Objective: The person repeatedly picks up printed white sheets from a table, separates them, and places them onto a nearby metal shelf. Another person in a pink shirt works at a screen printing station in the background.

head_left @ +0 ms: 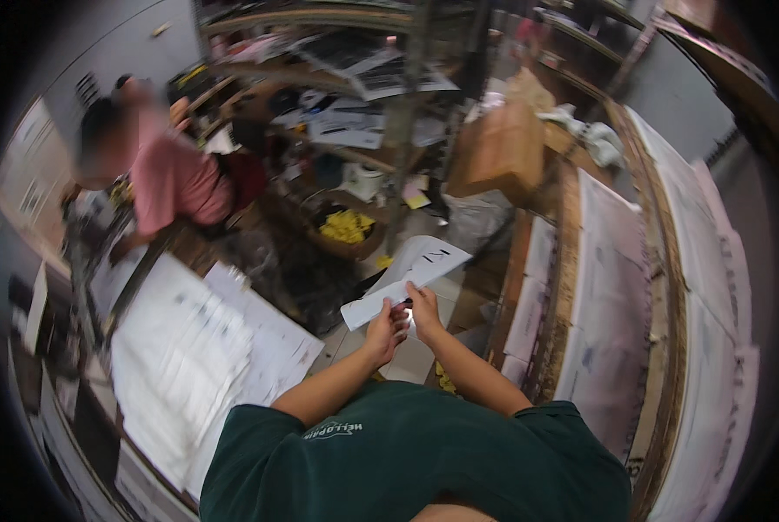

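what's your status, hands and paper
Left hand and right hand both gripping white paper sheet, small dark item at the fingertips. Person in pink shirt off left, clear of hands.

sheet: thin matt white paper, centre frame
box: plain brown cardboard, upper right
shirt: dark green cloth, bottom

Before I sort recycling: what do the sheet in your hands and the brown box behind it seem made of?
The white sheet held by both hands looks like thin matte paper: it bends and folds at the edges. The brown box looks like plain cardboard, dull tan with creased flaps, though blur leaves that uncertain.
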Motion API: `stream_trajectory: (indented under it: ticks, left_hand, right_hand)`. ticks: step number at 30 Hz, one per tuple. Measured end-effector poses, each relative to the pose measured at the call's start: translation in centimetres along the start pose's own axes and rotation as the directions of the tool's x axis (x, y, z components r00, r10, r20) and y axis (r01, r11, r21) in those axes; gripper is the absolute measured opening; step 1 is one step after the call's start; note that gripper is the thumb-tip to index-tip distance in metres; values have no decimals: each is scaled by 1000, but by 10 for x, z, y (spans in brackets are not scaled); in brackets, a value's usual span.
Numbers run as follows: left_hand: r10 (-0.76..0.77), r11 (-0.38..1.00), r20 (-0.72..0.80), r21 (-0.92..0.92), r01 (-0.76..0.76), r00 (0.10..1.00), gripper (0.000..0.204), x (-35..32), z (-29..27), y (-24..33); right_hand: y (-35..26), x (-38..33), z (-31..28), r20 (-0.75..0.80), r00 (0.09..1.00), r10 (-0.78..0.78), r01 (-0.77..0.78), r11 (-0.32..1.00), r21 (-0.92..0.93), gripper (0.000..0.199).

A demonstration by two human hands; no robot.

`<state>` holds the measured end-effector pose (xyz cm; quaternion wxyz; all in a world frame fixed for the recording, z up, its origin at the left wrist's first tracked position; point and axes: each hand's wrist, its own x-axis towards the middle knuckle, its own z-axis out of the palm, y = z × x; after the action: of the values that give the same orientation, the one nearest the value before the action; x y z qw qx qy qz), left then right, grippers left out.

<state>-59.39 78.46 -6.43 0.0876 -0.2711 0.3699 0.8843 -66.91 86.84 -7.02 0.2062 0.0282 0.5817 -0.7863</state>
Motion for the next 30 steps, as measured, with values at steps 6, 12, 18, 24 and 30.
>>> stream_trajectory:
  ticks: [6,12,18,24,30]
  left_hand:
    - [-473,820,223,465,333,853,47,18,-12,-12]
    - [-332,856,39,431,284,943,51,44,-45,6]
    - [-189,704,-146,670,237,971,49,107,-123,14]
    - [-149,588,-238,759,279,960,52,142,-152,26]
    - [113,253,-20,968,-9,993,55,180,-196,43]
  right_hand:
    - [-12,33,-67,-220,975,-3,45,982,186,21]
    - [-13,52,-129,-366,929,-56,81,995,53,32]
    - [-31,61,-160,-477,870,-127,90,991,-100,38]
    - [-26,89,-175,-610,761,-220,175,975,-134,46]
    - [-9,145,-184,-648,664,-373,171,919,-354,47]
